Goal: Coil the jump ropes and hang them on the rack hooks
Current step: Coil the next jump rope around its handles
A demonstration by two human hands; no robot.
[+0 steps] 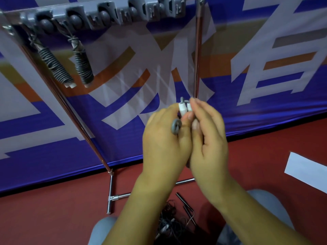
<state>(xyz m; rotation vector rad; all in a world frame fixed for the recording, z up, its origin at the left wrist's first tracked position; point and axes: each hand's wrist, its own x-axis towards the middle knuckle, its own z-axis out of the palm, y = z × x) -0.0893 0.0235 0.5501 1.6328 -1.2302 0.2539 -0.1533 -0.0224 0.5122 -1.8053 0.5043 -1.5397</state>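
Note:
Both hands meet in the middle of the view around a jump rope's white handles [182,106], held upright side by side. My left hand [164,138] grips them, and a small grey rope loop [176,127] sticks out by its thumb. My right hand [207,135] curls around the handles from the right. Two coiled grey jump ropes [54,66] [84,66] hang from hooks at the left end of the grey hook rack [106,15] along the top. The rest of the held rope is hidden by my hands.
The rack stands on a chrome frame with a slanted left pole [70,110], an upright right pole [197,50] and floor bars [110,195]. A tangle of dark ropes [169,220] lies on the red floor between my knees. A blue banner [265,112] hangs behind. White paper [306,170] lies at right.

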